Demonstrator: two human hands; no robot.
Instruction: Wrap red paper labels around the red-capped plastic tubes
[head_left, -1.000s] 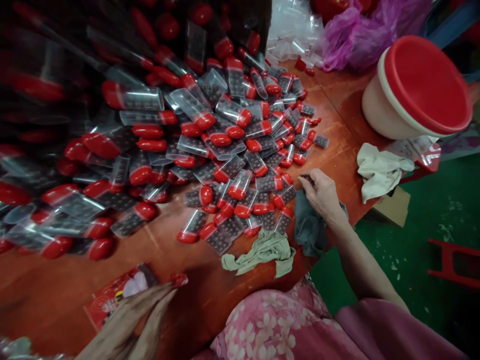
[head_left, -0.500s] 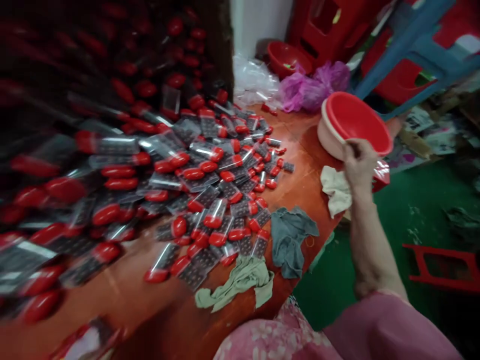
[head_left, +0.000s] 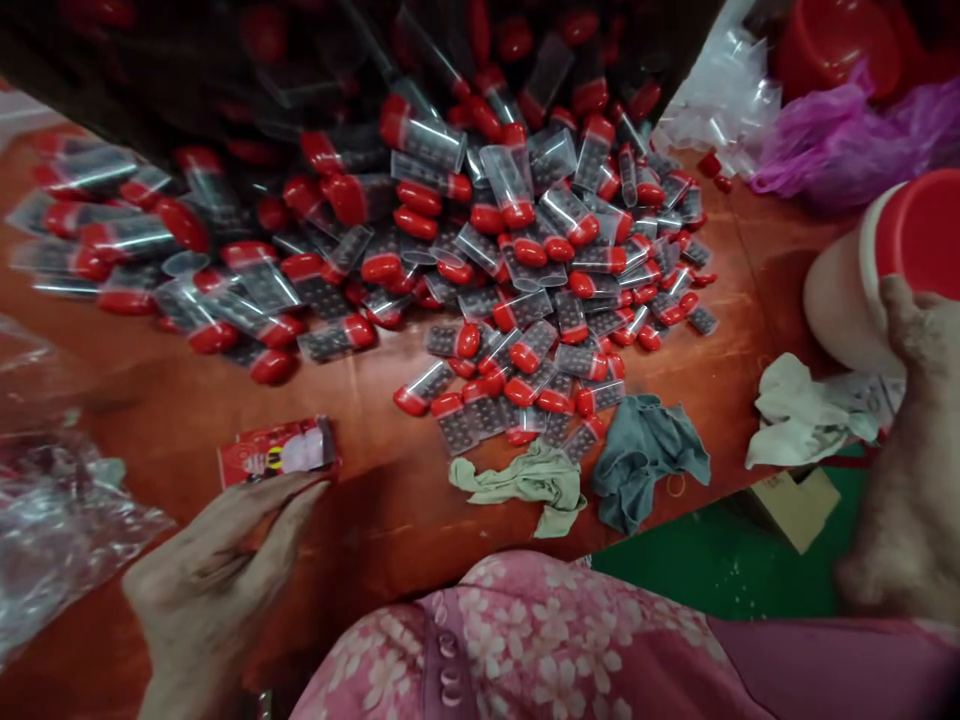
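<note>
My left hand (head_left: pixel 225 560) is closed at the lower left, its thumb and index finger pinched at the lower edge of a small red printed packet (head_left: pixel 279 450). At the right edge, my right hand (head_left: pixel 926 350) grips the rim of a white basin (head_left: pixel 844 285) with a red basin (head_left: pixel 926 235) nested in it; part of the hand is cut off. Between the hands spreads a large heap of clear tubes with red caps (head_left: pixel 525 260), filled with small dark beads or pellets. A pale green cloth (head_left: pixel 532 480) and a grey-blue cloth (head_left: pixel 649 455) lie before the heap.
Clear plastic bags (head_left: pixel 56 520) lie at the left. A white cloth (head_left: pixel 795 415) sits near the table's right edge, above a cardboard box (head_left: pixel 799 505) on the green floor. A purple plastic bag (head_left: pixel 847 130) and a red bowl (head_left: pixel 840 45) are behind.
The view has swung left, bringing my left hand into sight at the red packet. My right hand still holds the basin rim, now nearer the right edge of the picture.
</note>
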